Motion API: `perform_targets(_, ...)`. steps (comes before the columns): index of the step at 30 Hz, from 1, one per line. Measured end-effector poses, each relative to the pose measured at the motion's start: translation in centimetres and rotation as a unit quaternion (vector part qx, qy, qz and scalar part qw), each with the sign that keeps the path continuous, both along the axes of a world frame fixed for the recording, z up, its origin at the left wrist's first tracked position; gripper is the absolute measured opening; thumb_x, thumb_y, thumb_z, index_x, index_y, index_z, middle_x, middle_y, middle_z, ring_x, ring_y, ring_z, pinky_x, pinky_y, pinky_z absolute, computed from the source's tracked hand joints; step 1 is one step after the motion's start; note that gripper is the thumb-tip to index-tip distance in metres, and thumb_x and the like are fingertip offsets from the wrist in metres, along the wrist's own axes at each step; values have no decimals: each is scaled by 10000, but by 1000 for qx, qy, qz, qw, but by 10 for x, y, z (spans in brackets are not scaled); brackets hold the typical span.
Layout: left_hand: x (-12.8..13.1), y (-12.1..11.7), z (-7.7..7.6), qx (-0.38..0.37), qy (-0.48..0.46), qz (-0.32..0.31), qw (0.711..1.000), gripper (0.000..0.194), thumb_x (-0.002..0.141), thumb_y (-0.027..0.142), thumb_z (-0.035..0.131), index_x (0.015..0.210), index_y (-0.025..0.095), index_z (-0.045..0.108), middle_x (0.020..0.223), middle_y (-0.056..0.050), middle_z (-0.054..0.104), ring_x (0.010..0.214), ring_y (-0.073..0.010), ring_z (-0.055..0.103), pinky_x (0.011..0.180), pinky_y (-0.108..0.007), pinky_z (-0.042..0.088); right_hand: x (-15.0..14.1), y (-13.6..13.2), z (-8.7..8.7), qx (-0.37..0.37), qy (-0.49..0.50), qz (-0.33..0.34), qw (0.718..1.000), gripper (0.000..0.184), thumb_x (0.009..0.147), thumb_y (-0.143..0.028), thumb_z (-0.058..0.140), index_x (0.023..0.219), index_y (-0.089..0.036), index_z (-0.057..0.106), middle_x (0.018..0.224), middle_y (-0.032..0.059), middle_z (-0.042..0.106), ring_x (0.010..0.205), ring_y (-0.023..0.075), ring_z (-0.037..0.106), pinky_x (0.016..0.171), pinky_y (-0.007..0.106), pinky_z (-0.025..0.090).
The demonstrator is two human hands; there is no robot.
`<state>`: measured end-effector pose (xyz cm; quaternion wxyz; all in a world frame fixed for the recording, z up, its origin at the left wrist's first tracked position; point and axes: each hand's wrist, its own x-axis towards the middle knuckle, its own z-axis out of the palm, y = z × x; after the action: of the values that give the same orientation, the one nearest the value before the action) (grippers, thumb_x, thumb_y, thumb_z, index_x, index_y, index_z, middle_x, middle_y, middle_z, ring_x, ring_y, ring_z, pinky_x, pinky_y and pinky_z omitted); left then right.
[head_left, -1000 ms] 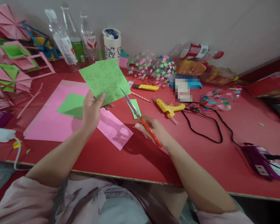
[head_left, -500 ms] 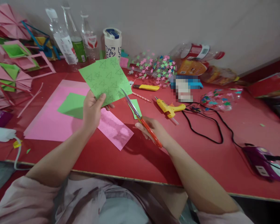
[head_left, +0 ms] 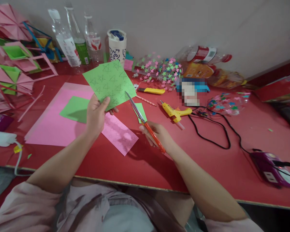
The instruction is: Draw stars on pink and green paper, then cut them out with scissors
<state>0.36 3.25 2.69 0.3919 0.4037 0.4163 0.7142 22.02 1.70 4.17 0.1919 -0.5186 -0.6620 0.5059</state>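
My left hand (head_left: 96, 112) pinches the lower edge of a green paper sheet (head_left: 108, 82) covered with hand-drawn stars, held up above the table. Orange-handled scissors (head_left: 152, 134) are in my right hand (head_left: 159, 135), their blade tips at the sheet's lower right part. Whether the blades have paper between them I cannot tell. Beneath the hands lies a pink strip (head_left: 120, 133) with drawn stars, and a small green piece (head_left: 140, 112) rests behind the scissors. A large pink sheet (head_left: 53, 129) with another green sheet (head_left: 72, 109) on it lies to the left.
A yellow glue gun (head_left: 175, 111) with a black cord and a yellow cutter knife (head_left: 152, 91) lie right of centre. Bottles (head_left: 69, 48) and a white cup (head_left: 117, 48) stand at the back. Clear bags of paper stars (head_left: 170, 71), paper crafts (head_left: 12, 64) and a purple power strip (head_left: 275, 169) surround the workspace.
The green sheet and my left hand have shifted very slightly right. The scissors' handles and my right hand have moved a little to the left.
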Motion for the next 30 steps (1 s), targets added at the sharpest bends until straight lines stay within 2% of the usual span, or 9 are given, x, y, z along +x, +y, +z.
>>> perform_targets(9,2,-2,-1,-3,29,-40,999,261,820,372,732,896,224,531,685,26,637,513,-134,630,428,-252,388,-2,-8,4,8,-13,10,1000,541,811,-746,506,674,-239,378,435,-66,461,404,104,447,462,244,356)
perform_targets(19,1,-2,0,-10,21,-42,999,245,799,341,729,872,216,532,628,44,614,463,-119,595,427,-248,414,-2,-7,0,-16,19,-17,1000,533,788,-722,569,675,-241,369,389,-96,407,351,89,388,431,234,320)
perform_targets(26,2,-3,-4,-10,51,-97,994,190,844,333,680,890,207,546,564,56,598,467,-121,597,445,-237,433,-2,-7,2,5,7,-5,1000,527,823,-732,502,683,-238,387,412,-78,456,384,95,426,448,234,347)
perform_targets(30,3,-3,-5,-8,45,-94,994,163,856,305,677,902,207,555,568,60,593,466,-121,600,444,-237,440,-2,-7,-2,-6,17,-15,1000,527,829,-733,493,679,-238,390,391,-84,438,355,91,399,427,234,332)
